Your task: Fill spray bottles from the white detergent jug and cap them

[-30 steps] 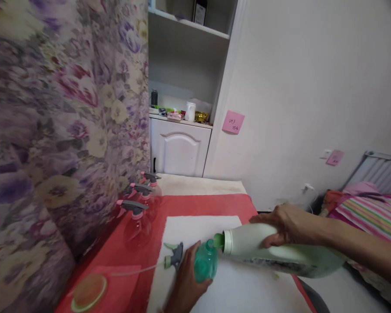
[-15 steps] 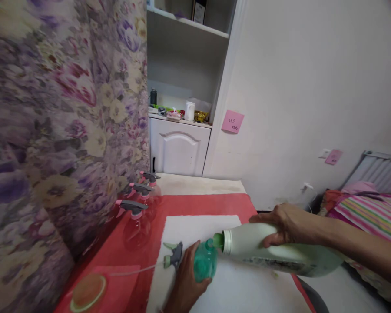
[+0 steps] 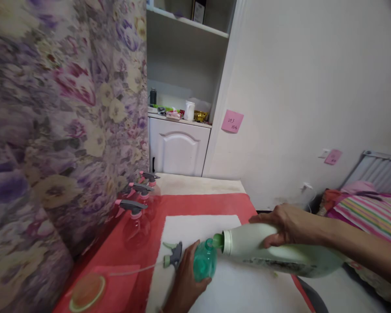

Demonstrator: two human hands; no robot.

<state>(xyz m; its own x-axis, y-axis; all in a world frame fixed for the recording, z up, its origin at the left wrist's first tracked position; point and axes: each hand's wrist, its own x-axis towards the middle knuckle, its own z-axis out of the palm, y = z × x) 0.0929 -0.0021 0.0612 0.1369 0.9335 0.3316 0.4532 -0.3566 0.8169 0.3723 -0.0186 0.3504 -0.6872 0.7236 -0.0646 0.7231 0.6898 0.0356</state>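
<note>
My left hand is wrapped round a small clear green spray bottle, its neck uncapped and tilted to the right. Gripped from above by my right hand is a large pale green jug, lying almost level. The jug's green spout meets the mouth of the small bottle; whether liquid flows there I cannot make out. Beside my left hand, a grey and green spray head rests on the white cloth, its thin tube pointing left.
Several clear spray bottles with pink and grey heads, the nearest a pink-necked bottle, stand along the left of the red table cover. A round lid lies front left. A floral curtain hangs close on the left; a bed is at right.
Both hands, the spray bottle and the jug keep nearly the same positions. Only a very slight shift of the view shows.
</note>
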